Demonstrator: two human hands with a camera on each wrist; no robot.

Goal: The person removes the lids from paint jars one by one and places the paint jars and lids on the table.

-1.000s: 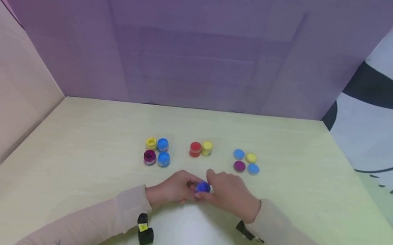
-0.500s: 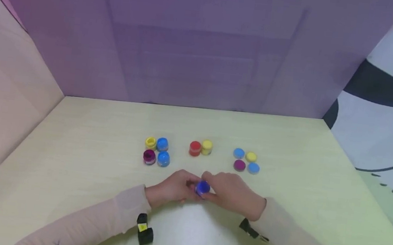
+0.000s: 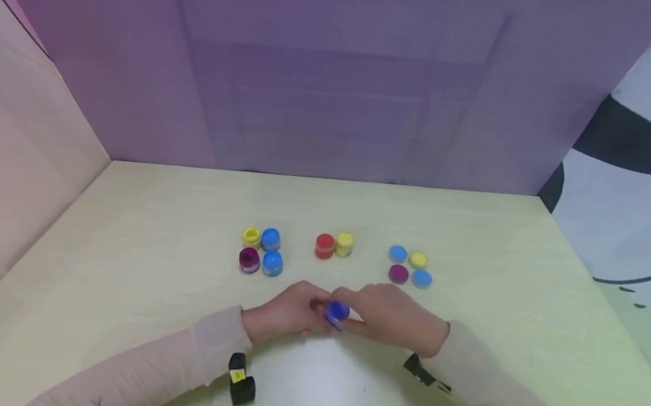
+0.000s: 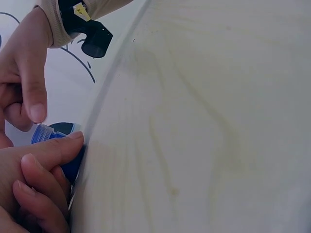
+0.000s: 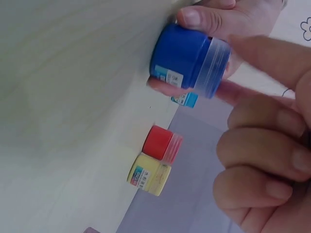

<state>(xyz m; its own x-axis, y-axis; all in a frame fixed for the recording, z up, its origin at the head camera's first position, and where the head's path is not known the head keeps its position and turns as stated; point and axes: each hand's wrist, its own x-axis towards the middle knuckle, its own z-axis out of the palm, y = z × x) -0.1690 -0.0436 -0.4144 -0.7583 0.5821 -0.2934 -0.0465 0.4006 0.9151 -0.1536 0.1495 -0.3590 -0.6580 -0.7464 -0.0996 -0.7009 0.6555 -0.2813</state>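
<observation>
My left hand (image 3: 290,308) grips a small dark blue paint jar (image 5: 177,53) above the table, thumb and fingers around its body. In the right wrist view, a ribbed translucent lid (image 5: 214,68) sits on the jar's top end. Around that lid, the thumb and index finger of my right hand (image 3: 393,316) pinch from two sides; the other fingers are curled back. Just beyond the hands, a red paint jar (image 3: 324,246) and a yellow paint jar (image 3: 344,244) stand side by side with lids on. In the left wrist view, the left fingers hide most of the blue jar (image 4: 73,165).
Back left, open-topped jars stand in a cluster: yellow (image 3: 251,237), purple (image 3: 248,261) and two blue, one a blue jar (image 3: 273,263). Loose lids lie back right, among them a purple lid (image 3: 398,274) and a yellow lid (image 3: 418,260). A purple wall (image 3: 334,118) rises behind the table.
My right hand has rotated at the blue jar's lid, its wrist shifting right and slightly away. The left hand stays nearly still with the jar. The other jars and lids have not moved.
</observation>
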